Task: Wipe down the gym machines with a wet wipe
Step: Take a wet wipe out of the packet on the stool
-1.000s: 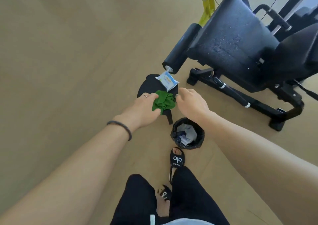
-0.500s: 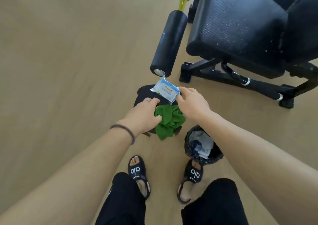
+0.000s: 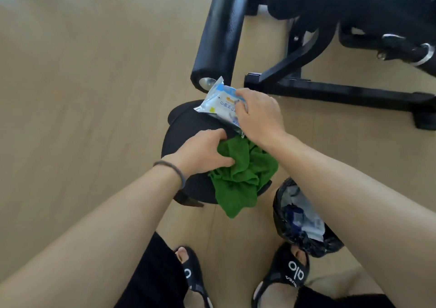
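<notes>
1. The wipe pack lies at the far edge of the black stool, tilted, its long axis running from far-left to near-right. Its far-left corner sticks up past the stool toward the roller pad.
2. The right hand is on the pack's near-right half, fingers curled over its top face and edge; it appears to grip the pack. The fingertips point far-left, along the pack's long axis.
3. The left hand sits nearer the body, just beside the pack but not touching it. Its fingers and thumb pinch the green cloth, which is bunched on the stool's near side and hangs over its edge.
4. So the right hand is the nearer one to the pack. To pull a wipe, I judge the opening must face up; whether it does, I cannot tell, as the hand covers that part.
5. A black-lined bin stands on the floor just right of the stool.
</notes>
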The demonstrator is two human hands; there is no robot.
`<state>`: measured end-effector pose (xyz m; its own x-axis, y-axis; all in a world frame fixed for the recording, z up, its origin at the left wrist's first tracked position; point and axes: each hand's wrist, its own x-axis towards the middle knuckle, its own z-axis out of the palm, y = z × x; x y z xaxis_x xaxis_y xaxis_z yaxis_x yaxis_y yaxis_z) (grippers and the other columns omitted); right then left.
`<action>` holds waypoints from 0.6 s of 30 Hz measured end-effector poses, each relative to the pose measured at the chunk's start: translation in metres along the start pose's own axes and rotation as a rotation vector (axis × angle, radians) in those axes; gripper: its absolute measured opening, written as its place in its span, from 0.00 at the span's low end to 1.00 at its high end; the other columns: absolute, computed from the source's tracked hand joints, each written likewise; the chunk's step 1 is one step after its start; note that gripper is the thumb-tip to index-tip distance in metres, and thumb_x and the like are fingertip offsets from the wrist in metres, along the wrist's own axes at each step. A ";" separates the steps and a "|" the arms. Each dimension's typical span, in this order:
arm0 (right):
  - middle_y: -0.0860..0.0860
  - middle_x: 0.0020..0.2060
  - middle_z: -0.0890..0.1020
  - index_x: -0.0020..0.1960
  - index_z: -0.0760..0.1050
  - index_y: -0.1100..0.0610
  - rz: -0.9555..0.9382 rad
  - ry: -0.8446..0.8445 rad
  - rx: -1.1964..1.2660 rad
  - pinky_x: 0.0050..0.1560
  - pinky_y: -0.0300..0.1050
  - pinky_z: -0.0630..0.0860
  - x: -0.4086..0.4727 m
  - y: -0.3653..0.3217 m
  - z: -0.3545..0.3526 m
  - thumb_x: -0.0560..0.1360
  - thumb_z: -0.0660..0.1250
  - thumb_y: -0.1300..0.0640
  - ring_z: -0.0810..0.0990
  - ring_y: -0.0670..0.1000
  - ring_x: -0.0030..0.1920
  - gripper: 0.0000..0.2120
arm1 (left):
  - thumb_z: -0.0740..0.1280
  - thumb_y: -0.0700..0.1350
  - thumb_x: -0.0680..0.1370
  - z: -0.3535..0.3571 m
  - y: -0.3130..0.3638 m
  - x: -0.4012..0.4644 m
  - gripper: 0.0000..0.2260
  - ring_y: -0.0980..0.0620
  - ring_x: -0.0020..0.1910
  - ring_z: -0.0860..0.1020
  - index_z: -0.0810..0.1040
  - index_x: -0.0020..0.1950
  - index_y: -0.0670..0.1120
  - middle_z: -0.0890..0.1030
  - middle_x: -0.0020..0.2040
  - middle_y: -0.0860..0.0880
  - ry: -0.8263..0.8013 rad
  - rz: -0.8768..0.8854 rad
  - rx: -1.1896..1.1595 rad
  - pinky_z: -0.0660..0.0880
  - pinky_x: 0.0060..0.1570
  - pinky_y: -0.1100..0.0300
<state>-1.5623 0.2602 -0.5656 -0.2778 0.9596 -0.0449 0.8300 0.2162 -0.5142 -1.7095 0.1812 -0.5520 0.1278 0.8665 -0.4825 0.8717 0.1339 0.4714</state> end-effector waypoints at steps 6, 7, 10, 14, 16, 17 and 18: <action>0.53 0.52 0.83 0.58 0.77 0.53 -0.031 0.140 0.183 0.56 0.55 0.72 0.006 0.001 0.013 0.84 0.57 0.51 0.78 0.57 0.52 0.12 | 0.75 0.55 0.70 -0.035 -0.017 0.026 0.12 0.51 0.44 0.79 0.80 0.44 0.49 0.81 0.43 0.52 -0.013 0.063 -0.020 0.77 0.46 0.55; 0.52 0.49 0.83 0.56 0.77 0.53 -0.028 0.153 0.216 0.54 0.54 0.72 0.006 0.001 0.013 0.84 0.57 0.51 0.78 0.55 0.50 0.12 | 0.74 0.54 0.70 -0.043 -0.021 0.029 0.11 0.50 0.41 0.77 0.79 0.41 0.47 0.80 0.40 0.51 0.046 0.068 -0.044 0.75 0.43 0.55; 0.49 0.40 0.79 0.51 0.75 0.57 0.011 0.174 0.317 0.48 0.53 0.71 0.008 0.001 0.018 0.85 0.56 0.51 0.76 0.54 0.43 0.14 | 0.71 0.46 0.71 -0.056 -0.030 0.040 0.09 0.52 0.32 0.69 0.73 0.35 0.45 0.73 0.31 0.53 0.311 0.155 -0.064 0.67 0.34 0.57; 0.50 0.33 0.76 0.42 0.71 0.58 0.026 0.217 0.348 0.44 0.54 0.70 0.012 -0.002 0.027 0.85 0.55 0.49 0.74 0.56 0.38 0.18 | 0.70 0.49 0.74 -0.059 -0.042 0.059 0.08 0.52 0.38 0.74 0.74 0.46 0.47 0.77 0.38 0.52 0.526 0.184 -0.029 0.71 0.39 0.55; 0.49 0.31 0.75 0.39 0.69 0.56 0.024 0.218 0.339 0.41 0.52 0.68 0.012 -0.007 0.032 0.85 0.55 0.49 0.73 0.54 0.36 0.19 | 0.69 0.51 0.76 -0.058 -0.044 0.068 0.09 0.49 0.42 0.76 0.75 0.47 0.46 0.78 0.41 0.50 0.484 0.190 0.009 0.72 0.42 0.53; 0.49 0.32 0.76 0.39 0.69 0.56 0.023 0.220 0.332 0.41 0.51 0.67 0.012 -0.009 0.034 0.85 0.54 0.49 0.74 0.54 0.36 0.19 | 0.68 0.51 0.77 -0.057 -0.044 0.071 0.09 0.48 0.42 0.76 0.75 0.46 0.46 0.78 0.41 0.50 0.465 0.207 0.038 0.73 0.43 0.53; 0.50 0.32 0.77 0.40 0.70 0.56 0.027 0.220 0.323 0.41 0.51 0.67 0.012 -0.011 0.036 0.85 0.54 0.49 0.74 0.54 0.37 0.19 | 0.67 0.50 0.78 -0.056 -0.043 0.072 0.09 0.47 0.41 0.75 0.75 0.45 0.46 0.77 0.40 0.50 0.450 0.226 0.069 0.72 0.42 0.52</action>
<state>-1.5921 0.2626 -0.5918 -0.1183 0.9875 0.1045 0.6310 0.1560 -0.7599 -1.7646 0.2651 -0.5659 0.1136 0.9935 -0.0005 0.8768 -0.1001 0.4704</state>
